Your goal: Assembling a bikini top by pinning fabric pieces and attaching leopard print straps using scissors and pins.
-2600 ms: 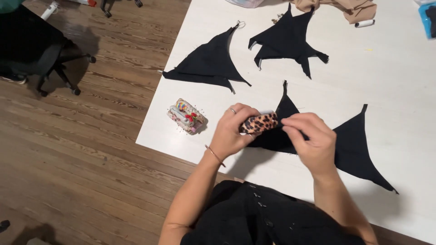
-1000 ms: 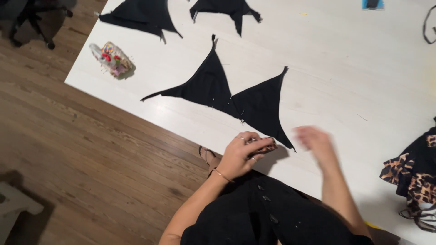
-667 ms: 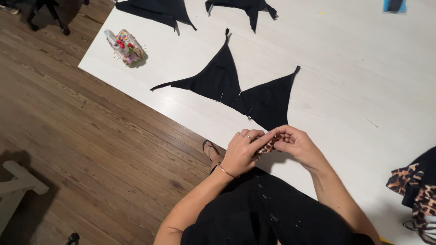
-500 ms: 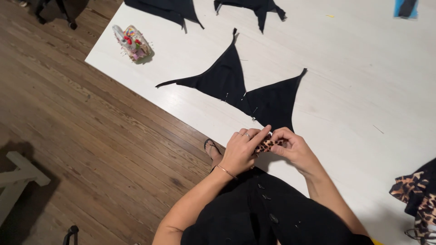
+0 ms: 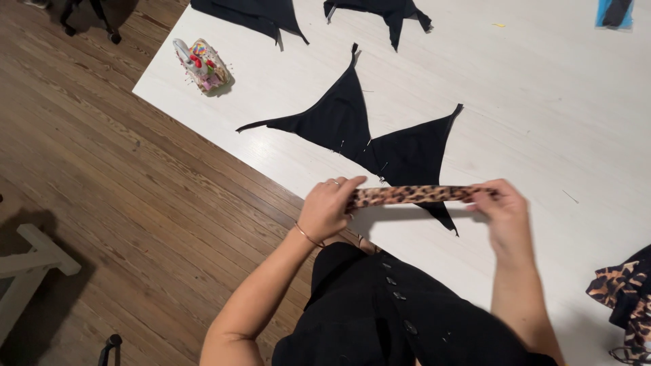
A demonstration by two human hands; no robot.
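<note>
Leopard strip [image 5: 413,195]: narrow leopard-print band, pulled out flat between both hands, hovering just above the white table [image 5: 542,102] near its front edge.
Left hand [image 5: 327,209]: fingers curled over, pinching the strip's left end — thumb hidden underneath, so I can't tell exactly how it grips.
Right hand [image 5: 505,207]: pinching the other end, a bit blurred.
Below it: two black triangle pieces [image 5: 366,132] joined at a corner, with what look like pins at the join; the strip crosses over the lower tip.
Off to the side: pincushion [image 5: 201,63] near the table's far left corner, more leopard fabric [image 5: 624,291] at the right edge.
Tip: I'd keep the tension even and the strip untwisted — print side up the whole way — so it doesn't ripple.
</note>
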